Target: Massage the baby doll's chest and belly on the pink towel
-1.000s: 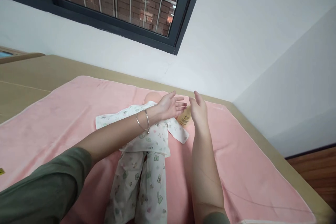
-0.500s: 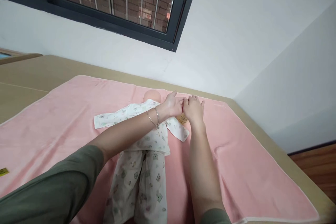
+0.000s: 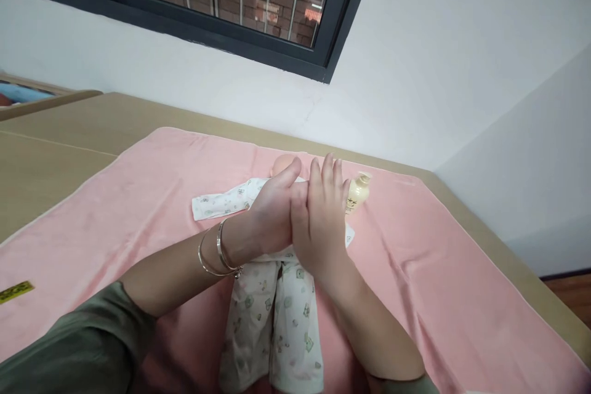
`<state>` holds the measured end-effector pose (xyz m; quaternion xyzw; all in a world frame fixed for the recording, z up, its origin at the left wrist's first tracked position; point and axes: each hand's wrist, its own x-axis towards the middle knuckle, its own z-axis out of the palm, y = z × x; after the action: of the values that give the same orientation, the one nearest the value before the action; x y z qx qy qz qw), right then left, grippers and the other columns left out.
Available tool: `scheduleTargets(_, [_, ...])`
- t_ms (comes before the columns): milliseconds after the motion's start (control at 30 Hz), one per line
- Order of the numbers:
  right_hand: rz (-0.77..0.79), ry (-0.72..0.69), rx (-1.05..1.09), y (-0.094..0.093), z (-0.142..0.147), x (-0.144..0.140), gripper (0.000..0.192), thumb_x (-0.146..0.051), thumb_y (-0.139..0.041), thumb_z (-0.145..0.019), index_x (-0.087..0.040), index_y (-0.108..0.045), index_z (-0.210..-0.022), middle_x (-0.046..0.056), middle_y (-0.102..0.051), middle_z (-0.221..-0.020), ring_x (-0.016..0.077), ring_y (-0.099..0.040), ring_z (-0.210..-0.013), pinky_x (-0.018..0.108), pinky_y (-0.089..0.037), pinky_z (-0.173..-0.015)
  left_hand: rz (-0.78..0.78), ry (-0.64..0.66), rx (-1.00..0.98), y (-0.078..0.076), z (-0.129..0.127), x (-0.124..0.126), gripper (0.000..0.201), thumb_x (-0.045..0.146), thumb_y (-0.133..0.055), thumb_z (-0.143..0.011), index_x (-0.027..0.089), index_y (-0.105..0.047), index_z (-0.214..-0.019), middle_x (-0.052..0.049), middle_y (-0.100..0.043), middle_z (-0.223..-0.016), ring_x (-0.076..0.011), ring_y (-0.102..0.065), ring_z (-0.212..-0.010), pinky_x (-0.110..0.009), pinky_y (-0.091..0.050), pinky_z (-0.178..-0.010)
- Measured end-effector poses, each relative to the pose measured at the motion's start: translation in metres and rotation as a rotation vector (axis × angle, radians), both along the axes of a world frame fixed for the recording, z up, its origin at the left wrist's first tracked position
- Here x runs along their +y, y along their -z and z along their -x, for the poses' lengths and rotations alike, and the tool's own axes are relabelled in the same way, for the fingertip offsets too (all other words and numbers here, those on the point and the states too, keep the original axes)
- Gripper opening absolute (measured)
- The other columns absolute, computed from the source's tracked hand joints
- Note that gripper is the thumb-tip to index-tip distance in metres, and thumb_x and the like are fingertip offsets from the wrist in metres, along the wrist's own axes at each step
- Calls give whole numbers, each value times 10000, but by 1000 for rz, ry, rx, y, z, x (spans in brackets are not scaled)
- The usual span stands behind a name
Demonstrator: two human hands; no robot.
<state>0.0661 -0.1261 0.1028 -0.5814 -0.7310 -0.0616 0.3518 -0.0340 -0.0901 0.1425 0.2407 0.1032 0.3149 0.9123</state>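
My left hand (image 3: 273, 214) and my right hand (image 3: 321, 221) meet palm to palm above a doll. The right hand lies flat with its fingers stretched upward. On the left hand the thumb sticks up, and the other fingers are mostly hidden behind the right. Neither hand shows an object in it. Beneath them lies the doll in a white printed top (image 3: 221, 202) and matching trousers (image 3: 295, 326); its bare head (image 3: 282, 164) shows partly behind my left thumb. Just beyond my right fingers is a cream-coloured bottle (image 3: 359, 192), its lower part partly covered.
A pink blanket (image 3: 443, 271) with some creases covers much of the tan surface (image 3: 55, 141). A small yellow label (image 3: 17, 291) is at the far left. Behind stand a white wall (image 3: 415, 74) and a dark-framed window (image 3: 258, 52) with bars.
Both hands have come nearer to me, and the right palm now presses flat against the left. The bottle, mostly hidden before, shows at the right.
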Motion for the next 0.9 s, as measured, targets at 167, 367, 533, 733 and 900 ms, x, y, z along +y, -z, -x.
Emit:
scheduleTargets(167, [-11, -322, 84, 5, 25, -23, 802, -525, -308, -1077, -216, 163, -1647, 105, 9, -1754, 334, 78, -1609, 683, -121, -1276, -29, -323, 64, 0, 1, -4, 640, 576, -305, -1046, 222, -422, -1566, -112, -482, -1609, -289, -351, -1548, -454, -287, -1280])
scheduleTargets(367, [111, -424, 334, -14, 18, -9, 602, -546, -151, -1104, -367, -19, -1663, -52, -36, -1756, 213, 14, -1615, 513, -143, -1330, -336, -548, 156, 16, 3, -37, 473, 365, -390, -1058, 359, -478, -1522, 63, -499, -1594, -240, -161, -1610, -440, -190, -1322])
scheduleTargets(533, [21, -436, 338, -8, 29, -9, 637, -611, -89, -1074, -389, 72, -1649, -50, 34, -1756, 269, 88, -1609, 641, -139, -1298, -455, -585, 280, 20, 17, -49, 446, 425, -392, -1058, 381, -522, -1483, 73, -528, -1569, -245, -127, -1615, -463, -149, -1336])
scheduleTargets(733, [-68, -648, 201, -1, 40, -35, 810, -584, -220, -1064, -264, 298, -1598, -14, 271, -1712, 363, 186, -1578, 651, -17, -1312, -499, -627, 248, 7, 31, -45, 518, 545, -331, -1056, 331, -519, -1489, 43, -400, -1664, -255, -84, -1619, -483, -70, -1343])
scheduleTargets(900, [-35, -601, 113, -9, 21, -46, 889, -576, -346, -1036, -295, 276, -1605, -12, 187, -1738, 400, 107, -1589, 689, -107, -1292, -523, -562, 218, 22, 30, -59, 560, 514, -444, -1037, 383, -379, -1577, 56, -323, -1701, -244, -21, -1621, -460, -36, -1343])
